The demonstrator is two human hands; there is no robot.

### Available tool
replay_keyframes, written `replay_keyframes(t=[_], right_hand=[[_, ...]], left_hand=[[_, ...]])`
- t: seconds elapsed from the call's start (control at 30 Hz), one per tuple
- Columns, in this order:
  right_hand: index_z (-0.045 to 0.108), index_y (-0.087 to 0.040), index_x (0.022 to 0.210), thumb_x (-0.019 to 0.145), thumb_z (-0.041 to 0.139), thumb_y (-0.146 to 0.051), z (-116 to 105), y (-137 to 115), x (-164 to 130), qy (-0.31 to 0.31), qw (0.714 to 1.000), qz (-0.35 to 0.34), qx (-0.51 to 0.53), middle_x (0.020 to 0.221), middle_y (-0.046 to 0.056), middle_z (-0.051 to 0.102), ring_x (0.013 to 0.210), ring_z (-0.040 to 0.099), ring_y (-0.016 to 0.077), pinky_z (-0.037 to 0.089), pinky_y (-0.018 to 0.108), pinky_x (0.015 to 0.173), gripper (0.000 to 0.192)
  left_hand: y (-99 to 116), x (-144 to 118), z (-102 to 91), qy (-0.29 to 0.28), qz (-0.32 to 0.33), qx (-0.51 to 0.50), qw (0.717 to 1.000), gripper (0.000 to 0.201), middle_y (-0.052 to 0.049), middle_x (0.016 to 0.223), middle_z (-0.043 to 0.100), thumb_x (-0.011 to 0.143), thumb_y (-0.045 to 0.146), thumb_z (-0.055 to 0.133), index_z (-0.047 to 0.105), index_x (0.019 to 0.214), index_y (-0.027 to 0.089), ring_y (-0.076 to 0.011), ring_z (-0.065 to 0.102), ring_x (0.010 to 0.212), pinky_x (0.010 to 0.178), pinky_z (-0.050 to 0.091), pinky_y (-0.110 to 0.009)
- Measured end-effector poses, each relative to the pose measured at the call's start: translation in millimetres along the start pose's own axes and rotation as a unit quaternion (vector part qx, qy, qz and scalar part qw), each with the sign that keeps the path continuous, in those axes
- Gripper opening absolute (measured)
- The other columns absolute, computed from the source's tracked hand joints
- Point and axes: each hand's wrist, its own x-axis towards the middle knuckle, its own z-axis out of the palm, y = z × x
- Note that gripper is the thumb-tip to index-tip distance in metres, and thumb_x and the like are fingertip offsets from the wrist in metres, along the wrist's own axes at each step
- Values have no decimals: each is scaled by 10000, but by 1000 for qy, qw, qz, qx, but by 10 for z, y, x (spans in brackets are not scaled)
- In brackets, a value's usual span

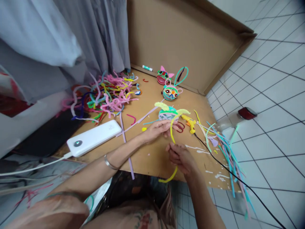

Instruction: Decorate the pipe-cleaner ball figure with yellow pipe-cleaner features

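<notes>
Over the near part of the brown tabletop point(152, 163), the right hand point(179, 156) grasps a long yellow fuzzy craft stem point(172, 131); the left hand point(158, 129) is at its upper length, its grip unclear. Just beyond sits a round green-and-white head with pale-yellow fuzzy ears point(166, 116), seemingly part-made: no eyes show. Behind, a red-and-green pink-eared head point(162, 76) and a teal ring-eared head point(170, 93), both with eyes, look finished.

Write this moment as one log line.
left hand: near round green fuzzy figure; right hand: grips curved yellow pipe cleaner; nearby: yellow glue gun
</notes>
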Motion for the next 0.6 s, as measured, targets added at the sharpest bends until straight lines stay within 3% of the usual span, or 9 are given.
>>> replay_keyframes(t=[0.2, 0.4, 0.5, 0.6], right_hand=[[605, -167, 735, 663, 771, -563, 39, 258, 1, 1, 999, 33, 37, 394, -135, 333, 319, 185, 15, 119, 203, 366, 435], [624, -169, 727, 653, 758, -577, 45, 250, 93, 3, 999, 44, 2, 379, -119, 370, 305, 234, 30, 140, 204, 349, 436], [655, -172, 795, 634, 779, -576, 28, 242, 137, 17, 1000, 23, -11, 421, -92, 458, 345, 349, 55, 252, 202, 365, 452], [678, -199, 966, 640, 812, -537, -5, 168, 193, 55, 998, -38, -10, 642, -30, 649, 543, 563, 95, 433, 214, 518, 488]], left_hand=[[2, -6, 21, 19, -14, -1, 1000, 525, -29, 678, 652, 657, 592, 788, 762, 896, 125, -55, 409, 517, 496, 306, -208], [57, 6, -54, 33, -41, -44, 998, 549, -38, 697, 655, 659, 639, 759, 744, 828, 118, -45, 442, 505, 436, 267, -186], [81, 31, -114, 59, -27, -30, 997, 468, -13, 668, 643, 598, 521, 855, 723, 783, 112, -24, 413, 480, 432, 259, -175], [71, 54, -152, 53, -19, -38, 998, 448, 7, 638, 632, 601, 474, 869, 703, 813, 116, -24, 423, 461, 427, 273, -176]])
